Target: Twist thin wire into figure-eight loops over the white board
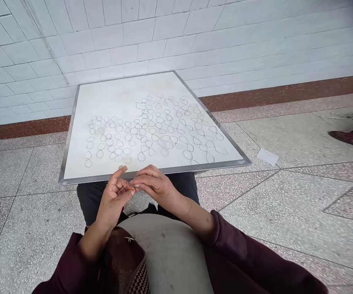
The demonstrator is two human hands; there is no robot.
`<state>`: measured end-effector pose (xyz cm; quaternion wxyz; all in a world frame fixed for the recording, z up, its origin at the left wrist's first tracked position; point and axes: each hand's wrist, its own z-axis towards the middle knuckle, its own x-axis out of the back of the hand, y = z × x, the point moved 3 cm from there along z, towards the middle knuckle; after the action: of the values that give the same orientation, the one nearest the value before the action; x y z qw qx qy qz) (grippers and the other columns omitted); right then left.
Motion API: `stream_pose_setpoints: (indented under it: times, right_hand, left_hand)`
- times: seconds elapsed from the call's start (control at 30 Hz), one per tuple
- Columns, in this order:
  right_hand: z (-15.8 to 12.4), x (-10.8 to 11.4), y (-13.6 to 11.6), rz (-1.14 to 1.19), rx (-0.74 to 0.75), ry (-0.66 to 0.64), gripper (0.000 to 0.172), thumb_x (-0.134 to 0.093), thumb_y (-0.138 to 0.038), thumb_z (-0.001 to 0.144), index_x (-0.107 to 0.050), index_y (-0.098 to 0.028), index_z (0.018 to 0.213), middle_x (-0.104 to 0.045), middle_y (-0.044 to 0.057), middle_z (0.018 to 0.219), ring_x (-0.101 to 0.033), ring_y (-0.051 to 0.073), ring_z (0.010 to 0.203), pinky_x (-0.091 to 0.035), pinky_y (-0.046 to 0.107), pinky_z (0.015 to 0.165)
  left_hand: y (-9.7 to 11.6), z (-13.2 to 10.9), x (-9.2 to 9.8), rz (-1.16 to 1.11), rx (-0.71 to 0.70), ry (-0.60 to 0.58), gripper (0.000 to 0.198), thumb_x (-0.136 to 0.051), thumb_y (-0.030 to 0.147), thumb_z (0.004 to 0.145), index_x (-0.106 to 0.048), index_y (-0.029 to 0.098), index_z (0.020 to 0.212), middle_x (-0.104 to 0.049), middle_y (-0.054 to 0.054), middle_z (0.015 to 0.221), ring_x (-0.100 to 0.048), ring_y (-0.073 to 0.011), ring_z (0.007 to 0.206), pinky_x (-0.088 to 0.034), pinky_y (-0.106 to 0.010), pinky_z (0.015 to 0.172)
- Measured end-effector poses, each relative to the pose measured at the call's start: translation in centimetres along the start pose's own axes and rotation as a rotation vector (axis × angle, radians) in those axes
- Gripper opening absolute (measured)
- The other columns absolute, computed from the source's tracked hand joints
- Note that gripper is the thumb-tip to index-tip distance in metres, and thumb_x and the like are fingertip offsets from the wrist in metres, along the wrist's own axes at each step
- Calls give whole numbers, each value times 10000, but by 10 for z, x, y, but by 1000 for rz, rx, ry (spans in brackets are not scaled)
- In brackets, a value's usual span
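My left hand (114, 197) and my right hand (152, 185) meet above my lap, just below the near edge of a white board (109, 98). Both pinch a very thin wire piece (124, 188) between fingertips; its shape is too fine to make out. Several small wire loops (152, 130) lie spread in rows across the board, some shaped like figure eights. The board has a metal rim and rests on my knees, tilted slightly.
A white tiled wall (195, 36) with a brown base strip stands behind the board. Speckled floor tiles surround me. A scrap of paper (267, 156) lies on the floor to the right. Another person's dark shoe (349, 138) shows at the far right.
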<state>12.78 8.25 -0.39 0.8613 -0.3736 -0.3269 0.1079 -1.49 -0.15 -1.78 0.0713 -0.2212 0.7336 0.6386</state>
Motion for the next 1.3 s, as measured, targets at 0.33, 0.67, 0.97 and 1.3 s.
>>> stream_pose_setpoints:
  times: [0.33, 0.67, 0.97, 1.3]
  right_hand:
    - [-6, 3, 0, 109, -39, -148, 186, -530, -243, 995, -712, -262, 1022, -628, 48, 919, -616, 162, 841, -533, 296, 727]
    - [-12, -5, -2, 55, -99, -45, 134, -542, -188, 949, -669, -230, 947, -555, 20, 788, -522, 142, 675, -462, 262, 573]
    - [-14, -1, -5, 146, -97, -159, 223, -464, -219, 1007, -686, -239, 995, -562, 37, 863, -563, 158, 792, -514, 284, 681]
    - [-14, 1, -4, 123, -111, -194, 222, -468, -192, 998, -684, -236, 972, -562, 43, 901, -577, 158, 801, -509, 284, 699]
  left_hand:
    - [-1, 1, 1, -63, 145, -51, 728, -783, 140, 729, -509, 282, 1388, -624, 57, 743, -663, -143, 731, -481, -343, 844]
    - [-2, 3, -4, -100, 194, 86, 665, -802, 158, 709, -567, 210, 1329, -659, 34, 728, -606, -112, 667, -436, -258, 702]
    - [-2, 2, -4, -123, 276, 6, 668, -802, 122, 678, -594, 216, 1305, -649, 38, 687, -613, -120, 623, -446, -287, 708]
    - [-5, 2, -5, -136, 317, 22, 630, -804, 104, 661, -608, 203, 1251, -643, 39, 687, -599, -111, 613, -444, -274, 683]
